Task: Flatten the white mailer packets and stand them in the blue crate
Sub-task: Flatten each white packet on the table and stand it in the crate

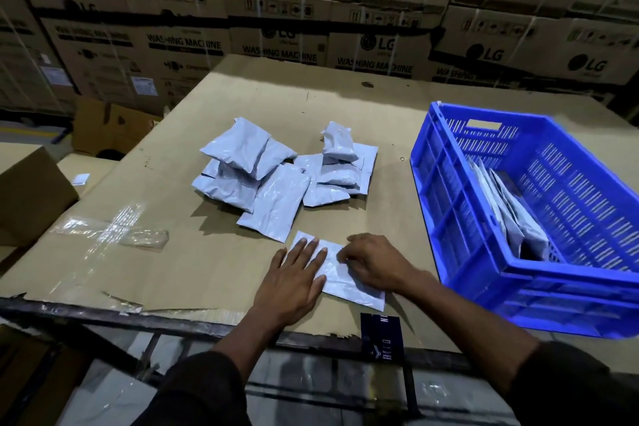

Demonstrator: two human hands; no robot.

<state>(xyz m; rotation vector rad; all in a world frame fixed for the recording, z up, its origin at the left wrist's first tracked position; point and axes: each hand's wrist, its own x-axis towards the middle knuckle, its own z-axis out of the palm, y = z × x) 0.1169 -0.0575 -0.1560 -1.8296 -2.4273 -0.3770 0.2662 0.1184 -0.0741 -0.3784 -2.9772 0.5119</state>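
Observation:
One white mailer packet (340, 278) lies flat on the cardboard-covered table near its front edge. My left hand (297, 278) presses on the packet's left part with straight fingers. My right hand (375, 264) rests on its right part, fingers bent down onto it. A pile of several white packets (276, 180) sits behind, in the table's middle. The blue crate (449, 204) stands at the right. A few packets (511, 214) stand leaning inside it, at its near left side.
The cardboard tabletop (173, 252) has strips of clear tape (110, 230) at the left. A dark card (382, 335) lies at the front edge. A brown box (31, 194) stands left of the table. Stacked washing-machine cartons (311, 10) wall the back.

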